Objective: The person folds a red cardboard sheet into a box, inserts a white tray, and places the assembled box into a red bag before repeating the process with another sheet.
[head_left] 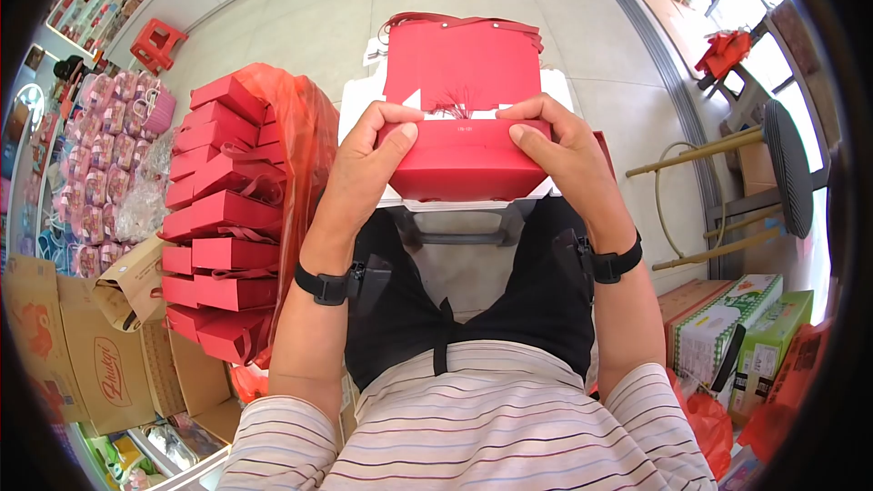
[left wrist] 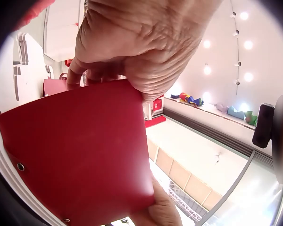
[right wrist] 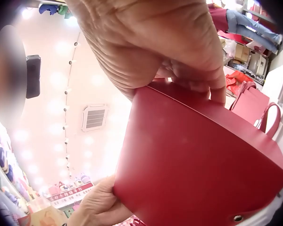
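Note:
A red gift box [head_left: 468, 164] stands on a white stool [head_left: 364, 95] in front of the person. The left hand [head_left: 375, 150] pinches its upper left corner, thumb on the near side and fingers over the top edge. At the upper right corner, the right hand [head_left: 571, 153] grips the same box in a like way. Dark red shredded filler [head_left: 459, 107] shows just behind the top edge. Beyond it lies a red bag or panel [head_left: 464, 55] with ribbon straps. In the left wrist view, the box's red wall [left wrist: 80, 150] carries metal eyelets along one edge.
Many red boxes with ribbon handles [head_left: 227, 218] are stacked at left in an orange plastic bag [head_left: 305, 118]. Cardboard cartons [head_left: 109, 364] stand at lower left. On the right are a stool lying on its side [head_left: 787, 168] and several cartons [head_left: 727, 327]. A red plastic stool [head_left: 157, 44] stands farther back.

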A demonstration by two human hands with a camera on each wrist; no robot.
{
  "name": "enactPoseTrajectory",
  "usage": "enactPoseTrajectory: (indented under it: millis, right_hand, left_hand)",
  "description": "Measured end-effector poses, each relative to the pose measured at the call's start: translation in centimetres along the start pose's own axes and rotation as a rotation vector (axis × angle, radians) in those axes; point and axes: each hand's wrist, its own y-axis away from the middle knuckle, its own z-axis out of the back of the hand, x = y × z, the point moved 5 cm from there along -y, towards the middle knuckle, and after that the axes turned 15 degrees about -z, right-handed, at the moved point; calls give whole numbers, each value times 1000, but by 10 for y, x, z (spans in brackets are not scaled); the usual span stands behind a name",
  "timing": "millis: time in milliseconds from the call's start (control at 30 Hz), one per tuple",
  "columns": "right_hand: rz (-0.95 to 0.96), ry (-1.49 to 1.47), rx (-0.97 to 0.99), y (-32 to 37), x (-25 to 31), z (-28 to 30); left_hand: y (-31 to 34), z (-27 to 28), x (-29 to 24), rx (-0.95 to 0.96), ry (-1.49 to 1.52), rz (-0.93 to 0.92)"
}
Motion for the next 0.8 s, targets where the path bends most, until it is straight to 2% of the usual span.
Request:
enactPoseTrajectory:
  millis: [133,233,333,433,567,600,633,700,767,800]
  right_hand:
    - [-35,-62,-15,1,-11,2]
    - [161,-12,-8,11,-14,3]
    - [104,58,38,23,-18,4]
    - [124,43,44,30,-15,8]
    - [379,71,-143,54,14,12]
    - [531,248,-288,65,26,14]
    - [595,244,-343,68,28,13]
    - [752,390,-431,76,29,6]
    - [801,399,-418,79,18,-10]
    - [814,400,-419,79,8,-19]
  left_hand:
    - [3,-3,-7,-16,-11,21]
    - [3,-3,-7,-49,-86,-21]
    - [4,0,-6,-76,-122,-45]
    - [9,-4,-13,-158,-100,-112]
    - [21,12,-14,-337,-183,-194]
    - [23,9,-13,-368,-100,-136]
    - [27,7,-12,-396,-18,-72]
    - [35,-7,-5,-280,159,62]
    - [39,-38,-9,-141,332,149]
    - [39,-47,-6,-180,405,176]
